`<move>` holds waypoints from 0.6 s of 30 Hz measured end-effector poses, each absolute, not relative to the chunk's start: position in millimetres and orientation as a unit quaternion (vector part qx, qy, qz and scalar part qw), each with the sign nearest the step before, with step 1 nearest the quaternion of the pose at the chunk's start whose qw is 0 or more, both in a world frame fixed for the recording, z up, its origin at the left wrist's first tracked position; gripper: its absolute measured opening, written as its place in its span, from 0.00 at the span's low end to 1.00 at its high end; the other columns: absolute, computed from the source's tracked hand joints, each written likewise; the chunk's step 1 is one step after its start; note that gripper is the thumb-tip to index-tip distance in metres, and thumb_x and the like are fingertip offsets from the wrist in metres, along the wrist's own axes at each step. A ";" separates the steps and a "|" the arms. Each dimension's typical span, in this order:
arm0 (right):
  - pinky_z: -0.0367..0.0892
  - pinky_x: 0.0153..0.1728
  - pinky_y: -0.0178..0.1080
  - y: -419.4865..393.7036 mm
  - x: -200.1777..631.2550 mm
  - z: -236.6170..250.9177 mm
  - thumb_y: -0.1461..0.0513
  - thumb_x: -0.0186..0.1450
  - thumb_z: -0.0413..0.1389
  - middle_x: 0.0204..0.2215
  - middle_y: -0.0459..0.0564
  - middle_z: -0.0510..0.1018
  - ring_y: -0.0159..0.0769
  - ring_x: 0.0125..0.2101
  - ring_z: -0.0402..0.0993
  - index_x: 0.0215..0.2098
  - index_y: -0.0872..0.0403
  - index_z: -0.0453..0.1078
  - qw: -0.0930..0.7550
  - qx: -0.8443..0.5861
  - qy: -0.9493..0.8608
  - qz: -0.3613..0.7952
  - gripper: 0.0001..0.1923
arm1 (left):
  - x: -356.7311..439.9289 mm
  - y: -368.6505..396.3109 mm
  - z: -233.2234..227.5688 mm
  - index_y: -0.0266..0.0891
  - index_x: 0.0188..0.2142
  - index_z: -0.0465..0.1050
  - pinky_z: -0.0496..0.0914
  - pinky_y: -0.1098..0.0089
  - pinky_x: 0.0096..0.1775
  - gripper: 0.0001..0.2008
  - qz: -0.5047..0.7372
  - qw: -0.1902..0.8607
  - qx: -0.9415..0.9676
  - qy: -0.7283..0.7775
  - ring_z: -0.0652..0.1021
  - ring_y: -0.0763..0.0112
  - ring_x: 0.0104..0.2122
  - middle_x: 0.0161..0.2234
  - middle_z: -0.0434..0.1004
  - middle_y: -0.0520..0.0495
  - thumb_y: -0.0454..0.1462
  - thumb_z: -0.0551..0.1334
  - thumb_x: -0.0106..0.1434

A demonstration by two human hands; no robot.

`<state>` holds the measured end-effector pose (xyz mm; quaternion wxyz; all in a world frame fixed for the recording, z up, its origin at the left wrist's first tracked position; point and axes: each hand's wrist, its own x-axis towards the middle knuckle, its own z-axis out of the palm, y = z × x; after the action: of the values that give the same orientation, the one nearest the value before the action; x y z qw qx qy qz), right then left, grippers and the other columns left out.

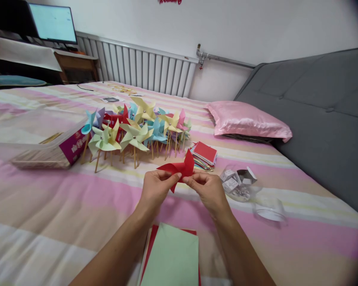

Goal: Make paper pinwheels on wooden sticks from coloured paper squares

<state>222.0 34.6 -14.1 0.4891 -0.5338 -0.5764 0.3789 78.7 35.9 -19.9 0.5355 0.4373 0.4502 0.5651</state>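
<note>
Clearly, left hand [156,184] and right hand [208,192] both pinch red paper pinwheel [181,168] near its centre, above striped bed [62,202]. Probably light, easily creased; I'd grip folded middle gently, sparing pointed tips.

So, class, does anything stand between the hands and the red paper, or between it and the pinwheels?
Nothing visible: the left hand and right hand both pinch the red paper, and only bedding shows between it and the pinwheels. The paper stack lies to the right.
</note>
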 end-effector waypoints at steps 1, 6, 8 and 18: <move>0.65 0.33 0.39 34.2 221.7 -13.5 0.53 0.50 0.62 0.25 0.50 0.77 0.41 0.34 0.72 0.20 0.54 0.75 0.489 -0.536 -0.573 0.380 0.12 | 78.6 35.9 -19.9 0.35 0.22 0.78 0.62 0.74 0.25 0.09 0.564 0.535 0.438 0.451 0.72 0.72 0.22 0.19 0.75 0.48 0.40 0.68 0.47; 0.64 0.30 0.37 32.5 219.3 -11.7 0.53 0.50 0.62 0.22 0.49 0.76 0.40 0.32 0.72 0.21 0.55 0.74 0.498 -0.544 -0.551 0.390 0.12 | 78.6 35.4 -16.8 0.35 0.21 0.78 0.62 0.74 0.25 0.09 0.559 0.539 0.437 0.454 0.72 0.73 0.21 0.21 0.77 0.47 0.40 0.68 0.47; 0.63 0.30 0.36 32.0 218.8 -11.1 0.54 0.50 0.62 0.22 0.49 0.76 0.39 0.31 0.72 0.21 0.55 0.74 0.501 -0.540 -0.548 0.397 0.12 | 78.6 35.7 -16.9 0.34 0.22 0.78 0.62 0.74 0.26 0.09 0.558 0.540 0.438 0.453 0.72 0.73 0.22 0.22 0.78 0.46 0.40 0.68 0.47; 0.64 0.30 0.36 31.5 218.0 -10.1 0.53 0.51 0.62 0.24 0.51 0.77 0.38 0.31 0.72 0.22 0.57 0.75 0.490 -0.543 -0.557 0.394 0.14 | 81.2 37.1 -18.4 0.33 0.21 0.76 0.62 0.75 0.25 0.09 0.561 0.535 0.425 0.467 0.72 0.73 0.21 0.20 0.76 0.48 0.39 0.67 0.46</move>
<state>218.0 31.5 -10.1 0.4897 -0.5430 -0.5568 0.3941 81.2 37.1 -18.4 0.5350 0.4255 0.4669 0.5610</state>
